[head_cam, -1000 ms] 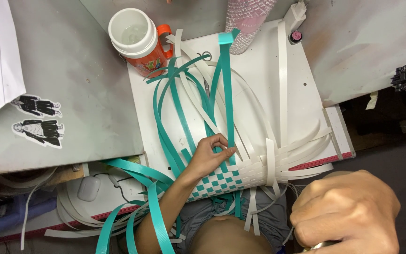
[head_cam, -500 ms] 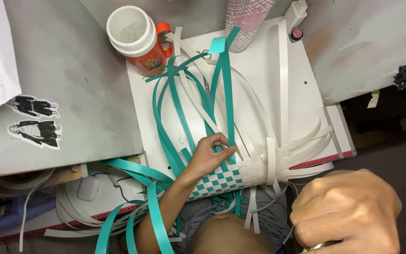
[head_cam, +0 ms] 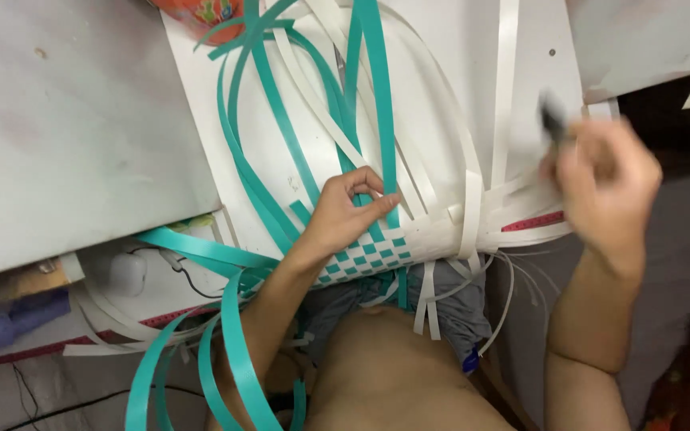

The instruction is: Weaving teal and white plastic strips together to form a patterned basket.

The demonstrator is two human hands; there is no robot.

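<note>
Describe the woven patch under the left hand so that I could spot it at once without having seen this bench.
Start at the white board lying on the grey table. At its near edge, just below the left hand, lies the woven patch, where teal and white strips cross in a small checkerboard. Everywhere else the strips run loose and unwoven.

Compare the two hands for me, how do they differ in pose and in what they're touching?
The left hand rests on the woven teal and white strips, fingers curled, pinching a teal strip; the right hand is raised off the weave near the board's right edge. The left hand looks sharp; the right hand is blurred. The right hand grips a small dark object, its kind unclear. Both are bare.
</note>
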